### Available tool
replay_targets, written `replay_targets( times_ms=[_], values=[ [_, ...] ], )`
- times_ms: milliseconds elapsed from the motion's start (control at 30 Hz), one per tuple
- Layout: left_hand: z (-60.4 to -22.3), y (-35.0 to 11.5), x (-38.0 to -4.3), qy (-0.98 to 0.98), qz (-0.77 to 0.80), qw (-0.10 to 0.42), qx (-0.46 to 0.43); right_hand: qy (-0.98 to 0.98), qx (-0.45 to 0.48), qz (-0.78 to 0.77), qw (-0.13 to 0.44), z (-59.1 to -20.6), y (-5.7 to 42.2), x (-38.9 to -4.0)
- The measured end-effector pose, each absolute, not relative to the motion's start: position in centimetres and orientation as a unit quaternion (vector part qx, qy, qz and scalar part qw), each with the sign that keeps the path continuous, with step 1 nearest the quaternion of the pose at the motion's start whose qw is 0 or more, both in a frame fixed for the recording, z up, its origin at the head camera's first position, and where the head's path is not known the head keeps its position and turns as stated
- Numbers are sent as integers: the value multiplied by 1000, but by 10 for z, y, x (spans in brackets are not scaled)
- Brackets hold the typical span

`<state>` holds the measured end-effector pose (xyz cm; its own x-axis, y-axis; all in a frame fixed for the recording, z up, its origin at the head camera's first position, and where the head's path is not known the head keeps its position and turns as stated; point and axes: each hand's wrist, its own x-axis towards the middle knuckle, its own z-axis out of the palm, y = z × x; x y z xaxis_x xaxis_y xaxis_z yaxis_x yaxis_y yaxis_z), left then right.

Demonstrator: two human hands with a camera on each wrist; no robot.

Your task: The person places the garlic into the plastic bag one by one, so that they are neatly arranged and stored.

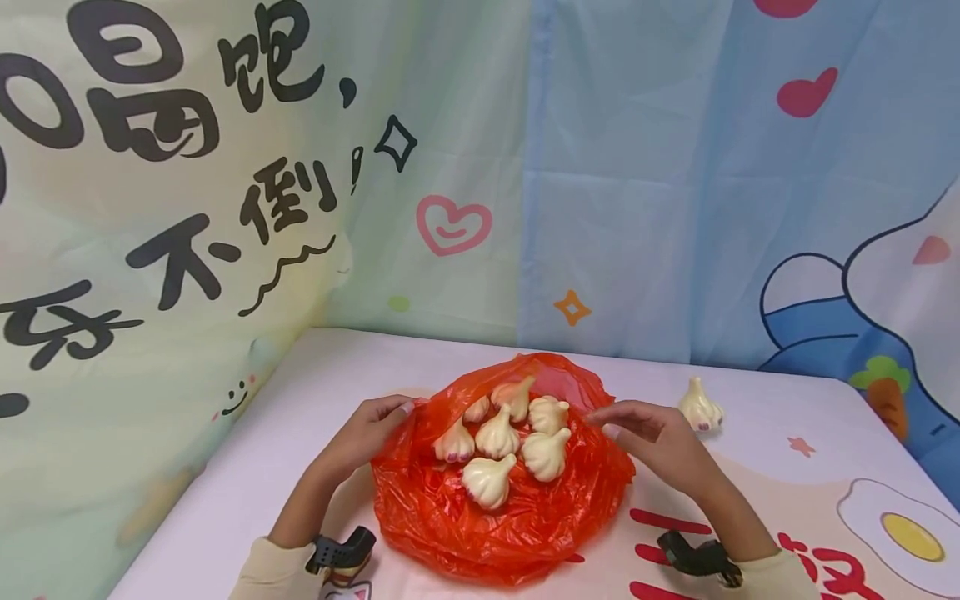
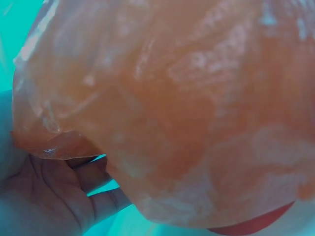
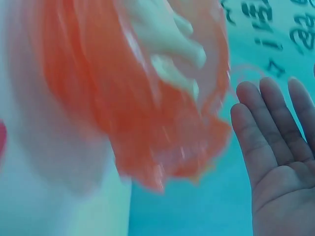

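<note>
A red plastic bag (image 1: pixel 495 550) lies spread with its mouth upward in the head view. Several white garlic bulbs (image 1: pixel 489 482) sit inside it, some with purplish bases. At the bag's left rim, my left hand (image 1: pixel 377 429) pinches the plastic between thumb and fingers. In the left wrist view the bag (image 2: pixel 162 123) covers most of that hand (image 2: pixel 49 196), hiding its fingertips. My right hand (image 1: pixel 660 437) is at the bag's right rim. The right wrist view has this hand's fingers straight (image 3: pixel 275 128), beside the bag's edge (image 3: pixel 147 128).
One more garlic bulb (image 1: pixel 701 407) stands on the table to the right, beyond my right hand. The table (image 1: pixel 345 354) wears a printed cover with a fried egg picture at the right. Printed cloth (image 1: pixel 615 208) hangs behind the table and along its left side.
</note>
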<state>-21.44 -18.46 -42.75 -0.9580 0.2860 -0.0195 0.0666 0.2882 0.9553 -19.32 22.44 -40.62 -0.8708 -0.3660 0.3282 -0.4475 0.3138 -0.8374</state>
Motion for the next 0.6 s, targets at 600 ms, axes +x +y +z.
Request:
replay_targets(
  times_ms=[600],
  values=[
    [-428,-186,-215,798,585,90,111,-882,67,438,160,-413,299,-208]
  ],
)
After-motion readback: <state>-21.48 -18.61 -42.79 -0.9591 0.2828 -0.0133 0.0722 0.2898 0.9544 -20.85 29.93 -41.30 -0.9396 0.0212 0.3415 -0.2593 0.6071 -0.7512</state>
